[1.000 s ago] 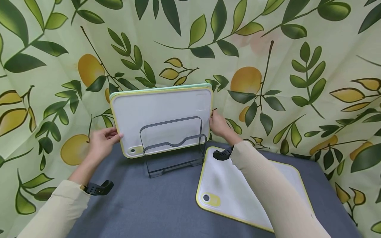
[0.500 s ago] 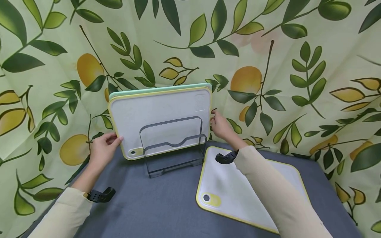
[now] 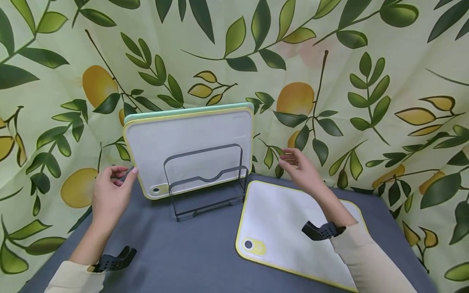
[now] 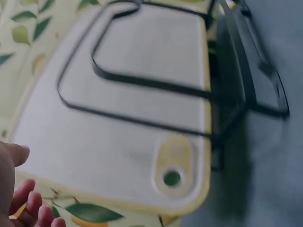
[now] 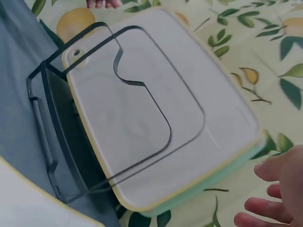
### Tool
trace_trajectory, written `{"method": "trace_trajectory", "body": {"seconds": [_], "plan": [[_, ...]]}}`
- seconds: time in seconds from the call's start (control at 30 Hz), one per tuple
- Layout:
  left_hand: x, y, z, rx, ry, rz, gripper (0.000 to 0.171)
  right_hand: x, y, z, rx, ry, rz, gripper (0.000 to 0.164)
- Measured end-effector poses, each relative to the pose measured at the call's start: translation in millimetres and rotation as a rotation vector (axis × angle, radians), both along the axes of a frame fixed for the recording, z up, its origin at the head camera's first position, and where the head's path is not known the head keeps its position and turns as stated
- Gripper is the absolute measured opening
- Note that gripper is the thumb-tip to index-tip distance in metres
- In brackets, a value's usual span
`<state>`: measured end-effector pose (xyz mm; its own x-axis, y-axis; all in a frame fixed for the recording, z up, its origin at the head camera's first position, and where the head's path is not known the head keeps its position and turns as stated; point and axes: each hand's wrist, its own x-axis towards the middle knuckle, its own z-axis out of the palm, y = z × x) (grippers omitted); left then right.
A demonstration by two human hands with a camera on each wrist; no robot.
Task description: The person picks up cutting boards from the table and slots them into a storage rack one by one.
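A white cutting board with a yellow rim (image 3: 194,130) stands upright, leaning slightly back, in a black wire rack (image 3: 205,179). Close behind it, a mint-green board (image 3: 190,110) shows only along the top edge. My left hand (image 3: 111,195) is beside the board's left edge, fingers loosely bent; in the left wrist view its thumb (image 4: 20,153) and fingertips are spread apart with nothing between them. My right hand (image 3: 304,171) hovers off to the right of the boards, relaxed and holding nothing. In the right wrist view, a gap separates its fingers (image 5: 260,208) from the board.
Another white cutting board with a yellow rim (image 3: 278,228) lies flat on the grey-covered table (image 3: 190,252), right of the rack and under my right forearm. A leaf-and-fruit patterned cloth (image 3: 227,36) hangs close behind the boards.
Both hands have come off the boards' sides. The right hand has drawn away to the right, and the left has moved slightly left. The boards stay standing in the rack.
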<state>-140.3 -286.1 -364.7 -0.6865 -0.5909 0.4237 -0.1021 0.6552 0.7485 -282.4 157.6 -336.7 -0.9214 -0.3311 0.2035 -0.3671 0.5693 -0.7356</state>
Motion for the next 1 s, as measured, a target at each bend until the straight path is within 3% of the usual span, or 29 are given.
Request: {"method": "trace_trajectory", "body": {"seconds": [0.13, 0.2, 0.27, 0.37, 0.5, 0.73, 0.87, 1.0], "plan": [[10.5, 23.3, -2.0, -0.048, 0.091, -0.049, 0.025, 22.6, 24.1, -7.5, 0.016, 0.037, -0.020, 0.051], [14.4, 38.1, -5.7, -0.069, 0.096, -0.090, 0.020, 34.0, 35.1, -14.5, 0.033, 0.066, -0.047, 0.049], [16.9, 53.8, -8.8, -0.055, 0.055, -0.135, 0.018, 45.9, 45.7, -22.6, 0.062, 0.086, -0.088, 0.047], [17.5, 74.5, -10.1, 0.013, -0.069, -0.239, 0.020, 61.5, 60.6, -35.8, 0.093, 0.106, -0.142, 0.044], [10.7, 98.4, -11.0, 0.104, -0.210, -0.371, 0.025, 78.6, 79.1, -52.5, 0.121, 0.147, -0.216, 0.041], [-2.6, 143.3, -33.0, 0.180, -0.224, -0.449, 0.021, 95.9, 109.5, -71.6, 0.157, 0.173, -0.396, 0.046], [-14.7, 165.3, -49.7, 0.203, -0.256, -0.486, 0.023, 95.2, 129.6, -85.2, 0.177, 0.168, -0.468, 0.047], [-27.9, 182.5, -64.1, 0.190, -0.291, -0.514, 0.023, 93.5, 143.8, -102.9, 0.195, 0.109, -0.504, 0.049]]}}
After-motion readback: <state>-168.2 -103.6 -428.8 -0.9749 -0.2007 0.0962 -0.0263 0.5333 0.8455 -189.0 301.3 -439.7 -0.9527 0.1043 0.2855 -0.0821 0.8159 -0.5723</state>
